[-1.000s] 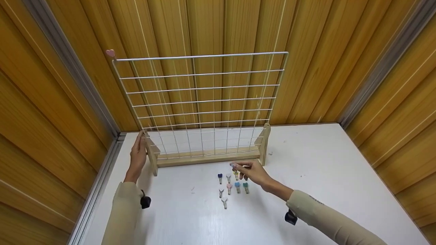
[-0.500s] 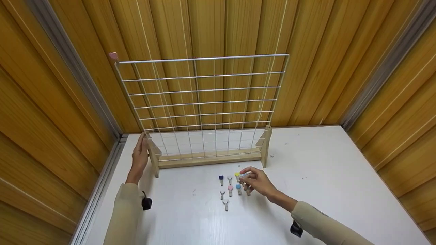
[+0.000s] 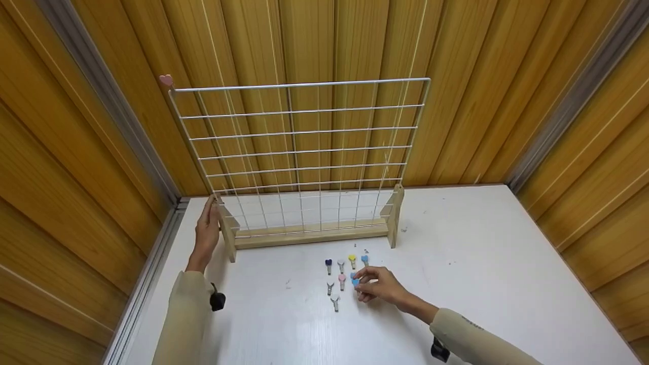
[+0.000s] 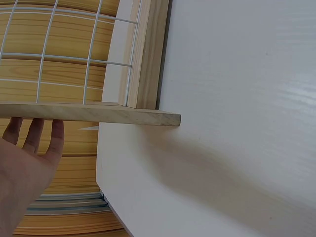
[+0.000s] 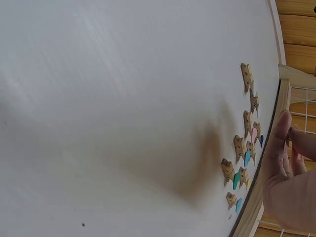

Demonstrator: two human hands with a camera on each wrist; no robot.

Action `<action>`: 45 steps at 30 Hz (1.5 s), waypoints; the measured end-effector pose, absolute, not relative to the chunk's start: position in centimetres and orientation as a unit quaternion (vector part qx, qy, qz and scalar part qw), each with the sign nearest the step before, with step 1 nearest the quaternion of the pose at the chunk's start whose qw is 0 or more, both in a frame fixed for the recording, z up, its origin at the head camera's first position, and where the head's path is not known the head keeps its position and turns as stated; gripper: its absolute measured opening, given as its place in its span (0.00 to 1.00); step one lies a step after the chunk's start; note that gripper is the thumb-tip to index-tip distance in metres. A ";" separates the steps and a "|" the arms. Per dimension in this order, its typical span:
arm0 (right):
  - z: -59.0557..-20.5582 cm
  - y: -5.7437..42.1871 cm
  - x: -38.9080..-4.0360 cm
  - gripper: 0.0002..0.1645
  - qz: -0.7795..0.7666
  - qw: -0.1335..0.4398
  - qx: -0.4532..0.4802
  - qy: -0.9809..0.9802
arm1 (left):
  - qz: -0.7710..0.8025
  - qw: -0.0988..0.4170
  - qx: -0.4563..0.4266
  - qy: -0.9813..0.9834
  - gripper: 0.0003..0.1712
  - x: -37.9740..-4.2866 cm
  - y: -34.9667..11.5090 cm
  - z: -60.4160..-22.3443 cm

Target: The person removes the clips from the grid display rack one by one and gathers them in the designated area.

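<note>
A white wire grid [image 3: 304, 133] stands upright in a wooden stand [image 3: 309, 239], with a pink heart clothespin [image 3: 166, 80] at its upper left corner. My left hand [image 3: 207, 234] rests its fairly straight fingers against the outer face of the stand's left side board [image 4: 98, 112]; its thumb is hidden. Over the group of mini clothespins, my right hand [image 3: 383, 288] pinches a small wooden clothespin [image 5: 289, 136] between thumb and fingers, mostly covered. On the table lie a yellow clothespin [image 3: 352, 259], a blue one [image 3: 365, 259], a pink one [image 3: 341, 279] and a green one [image 5: 236, 180].
Other clothespins lie in the same group, among them a navy one [image 3: 328, 263] and a white one [image 3: 335, 301]. Small specks dot the white table [image 3: 481, 284]. Wood-patterned panels [image 3: 355, 40] rise behind and at both sides.
My right hand has moved from near the stand's front bar toward me, over the clothespins' right side, uncovering the yellow and far blue ones. My left hand keeps its place at the side board.
</note>
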State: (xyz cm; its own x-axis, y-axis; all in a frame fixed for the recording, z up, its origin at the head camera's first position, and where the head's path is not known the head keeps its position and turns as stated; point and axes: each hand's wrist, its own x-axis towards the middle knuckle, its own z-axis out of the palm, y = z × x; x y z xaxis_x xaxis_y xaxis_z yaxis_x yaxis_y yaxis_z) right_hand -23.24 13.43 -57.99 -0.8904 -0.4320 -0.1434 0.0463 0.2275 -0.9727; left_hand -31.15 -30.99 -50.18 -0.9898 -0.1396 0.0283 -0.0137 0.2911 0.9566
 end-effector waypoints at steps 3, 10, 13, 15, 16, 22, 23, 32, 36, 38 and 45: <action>-58.7 13.3 -22.9 0.14 -0.587 0.186 -0.131 0.777 | -0.593 0.053 0.043 -0.802 0.34 -31.2 -31.0 -50.2; -60.2 13.3 -22.8 0.09 -0.533 0.144 -0.175 0.815 | -0.594 0.058 0.036 -0.802 0.34 -31.0 -31.0 -50.3; -60.7 13.3 -22.9 0.09 -0.530 0.142 -0.180 0.817 | -0.594 0.060 0.036 -0.802 0.34 -30.9 -31.1 -50.4; -60.9 13.4 -22.9 0.09 -0.524 0.142 -0.178 0.821 | -0.593 0.055 0.038 -0.802 0.35 -30.9 -31.1 -50.5; -60.9 13.4 -22.9 0.09 -0.523 0.141 -0.177 0.822 | -0.592 0.053 0.039 -0.803 0.35 -30.9 -31.1 -50.5; -61.2 13.4 -22.8 0.10 -0.520 0.125 -0.175 0.827 | -0.586 0.051 0.045 -0.807 0.35 -30.8 -31.0 -50.6; -61.2 13.4 -22.8 0.10 -0.518 0.123 -0.175 0.828 | -0.587 0.052 0.045 -0.807 0.35 -30.8 -31.0 -50.6; -61.3 13.0 -22.8 0.11 -0.503 0.101 -0.182 0.839 | -0.590 0.051 0.041 -0.805 0.36 -31.0 -31.1 -50.5; -60.8 13.2 -22.9 0.11 -0.508 0.112 -0.184 0.834 | -0.592 0.051 0.040 -0.803 0.35 -31.0 -31.2 -50.5; -60.3 13.5 -23.2 0.11 -0.502 0.114 -0.184 0.837 | -0.587 0.050 0.040 -0.807 0.35 -31.1 -31.2 -50.5; -57.9 14.6 -24.6 0.15 -0.510 0.125 -0.199 0.828 | -0.585 0.051 0.042 -0.808 0.35 -31.1 -31.2 -50.4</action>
State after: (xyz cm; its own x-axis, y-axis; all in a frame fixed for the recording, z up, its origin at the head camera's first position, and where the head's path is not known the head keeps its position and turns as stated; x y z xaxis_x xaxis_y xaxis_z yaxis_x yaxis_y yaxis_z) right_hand -24.61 14.57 -57.91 -0.8897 -0.4566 -0.0035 -0.2023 0.4012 -0.8934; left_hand -31.11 -31.16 -50.41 -0.9913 -0.1276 0.0324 -0.0090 0.3113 0.9503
